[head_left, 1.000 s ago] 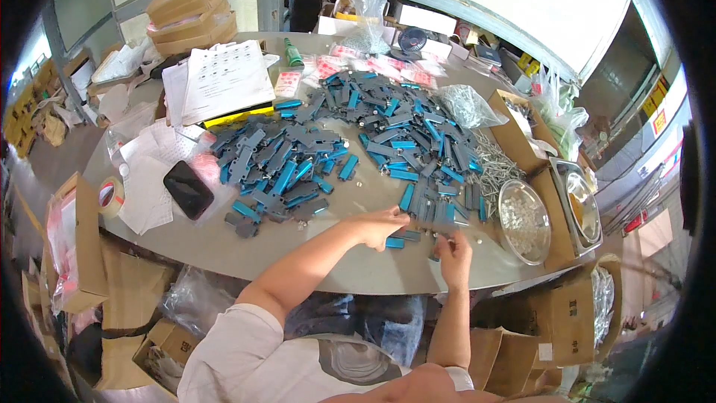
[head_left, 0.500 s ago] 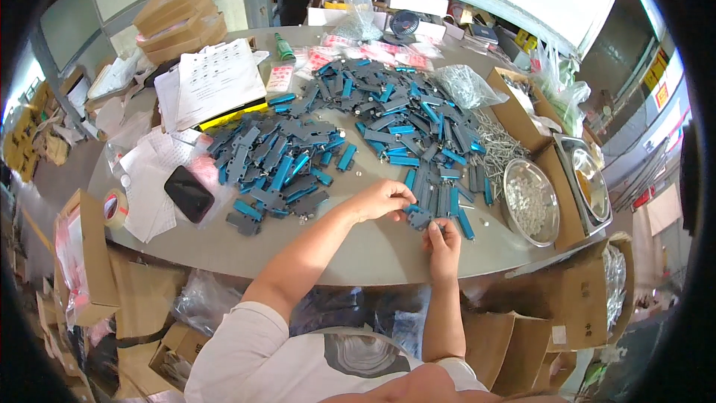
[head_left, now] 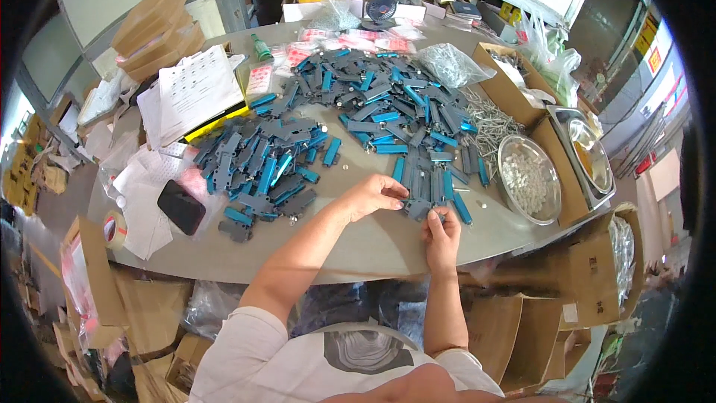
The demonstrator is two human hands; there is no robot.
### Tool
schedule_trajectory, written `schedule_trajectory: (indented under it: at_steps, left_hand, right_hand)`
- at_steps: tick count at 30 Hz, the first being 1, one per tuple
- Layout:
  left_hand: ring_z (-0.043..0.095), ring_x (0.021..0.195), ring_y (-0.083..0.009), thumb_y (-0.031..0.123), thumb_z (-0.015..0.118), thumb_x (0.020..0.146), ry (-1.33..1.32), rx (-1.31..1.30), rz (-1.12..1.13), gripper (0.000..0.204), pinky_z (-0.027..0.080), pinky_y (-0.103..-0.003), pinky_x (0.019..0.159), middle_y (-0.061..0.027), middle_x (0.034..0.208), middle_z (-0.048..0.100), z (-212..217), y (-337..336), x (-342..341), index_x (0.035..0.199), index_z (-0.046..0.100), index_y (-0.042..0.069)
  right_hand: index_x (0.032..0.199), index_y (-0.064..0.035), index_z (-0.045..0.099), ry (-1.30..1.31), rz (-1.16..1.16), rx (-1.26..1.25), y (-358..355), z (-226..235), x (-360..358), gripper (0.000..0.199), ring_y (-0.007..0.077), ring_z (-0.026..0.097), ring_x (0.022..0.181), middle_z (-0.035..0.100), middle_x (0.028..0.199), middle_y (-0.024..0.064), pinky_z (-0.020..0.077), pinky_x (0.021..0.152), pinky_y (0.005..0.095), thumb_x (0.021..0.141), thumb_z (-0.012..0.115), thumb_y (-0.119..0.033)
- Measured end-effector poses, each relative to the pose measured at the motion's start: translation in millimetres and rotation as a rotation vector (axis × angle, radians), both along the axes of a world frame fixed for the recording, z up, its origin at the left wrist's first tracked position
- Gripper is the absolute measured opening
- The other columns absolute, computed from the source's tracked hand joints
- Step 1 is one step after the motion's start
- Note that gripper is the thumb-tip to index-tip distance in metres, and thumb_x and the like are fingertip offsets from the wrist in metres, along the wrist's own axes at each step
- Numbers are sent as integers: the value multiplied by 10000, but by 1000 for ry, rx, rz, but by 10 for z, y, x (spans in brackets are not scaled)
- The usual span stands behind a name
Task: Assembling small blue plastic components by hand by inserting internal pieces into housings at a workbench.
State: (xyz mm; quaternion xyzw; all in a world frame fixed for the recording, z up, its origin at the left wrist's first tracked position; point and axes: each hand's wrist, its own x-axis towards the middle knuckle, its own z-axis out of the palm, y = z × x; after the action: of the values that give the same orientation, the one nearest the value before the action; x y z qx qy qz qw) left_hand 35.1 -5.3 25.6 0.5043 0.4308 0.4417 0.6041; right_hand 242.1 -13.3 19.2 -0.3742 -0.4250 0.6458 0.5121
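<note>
A small dark grey plastic part [head_left: 418,210] is held just above the near side of the table, in front of the pile. My right hand [head_left: 441,237] pinches its right end between thumb and fingers. My left hand [head_left: 373,197] is closed at the part's left end, its fingertips touching that edge; any tiny thing between them cannot be made out. Beyond my hands spreads a big pile of like grey and blue parts [head_left: 384,108]. Another heap of grey and blue parts [head_left: 257,157] lies to the left.
At right are a metal bowl of small white pieces [head_left: 528,179], loose screws [head_left: 492,123] and cardboard boxes [head_left: 563,179]. A phone [head_left: 181,207], a tape roll [head_left: 115,229] and papers [head_left: 200,93] lie at left. Farther back are a bag of hardware [head_left: 453,66] and a small fan [head_left: 381,9].
The whole view has shifted slightly left. The part has turned between my hands, its blue side no longer showing. My left fingers have moved slightly along its left end.
</note>
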Motion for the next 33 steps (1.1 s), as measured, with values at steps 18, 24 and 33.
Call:
schedule_trajectory:
  at_steps: [18, 24, 33]
  left_hand:
    - [568, 840, -104, 272, 578, 909, -353, -290, 71, 256, 491, -249, 730, -20, 939, 606, 175, -74, 134, 997, 634, 38]
    - [573, 823, -92, 129, 655, 832, -138, -130, -23, 220, 479, -232, 732, -40, 927, 619, 69, -60, 107, 1014, 624, 9]
    - [570, 773, -82, 43, 667, 784, -64, 28, 161, 185, 465, -211, 699, -24, 830, 620, 144, -78, 146, 961, 628, 1]
  right_hand:
    - [925, -27, 549, -141, 36, 131, 16, -51, -82, 78, 54, 456, 514, 529, 640, -14, 349, 465, 195, 901, 564, -100]
    - [913, -21, 542, -224, 22, 177, 3, -36, -123, 77, 58, 453, 503, 523, 628, -11, 349, 451, 202, 901, 557, -95]
    - [902, 1, 523, -585, -209, 232, -97, 150, -222, 216, 125, 540, 456, 586, 569, 78, 423, 436, 274, 856, 620, -186]
